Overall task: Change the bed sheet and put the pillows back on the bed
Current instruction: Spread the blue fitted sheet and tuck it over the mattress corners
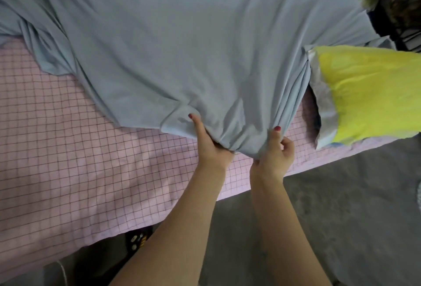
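Observation:
A pale blue-grey bed sheet [182,46] lies spread loosely over most of the bed, bunched into folds at its near edge. My left hand [210,146] grips that gathered edge, thumb on top. Right beside it, my right hand [274,156] pinches the same bunched edge. Under the sheet lies a pink mattress cover with a dark grid pattern [68,137], bare at the near left. A yellow pillow with a silvery-grey border [369,94] rests on the bed's right end, next to the sheet's folds.
Grey floor [341,217] runs along the bed's near side at lower right. A small dark patterned object [137,239] shows under the bed's edge. A heap of mixed fabrics and dark things [396,1] sits at the upper right.

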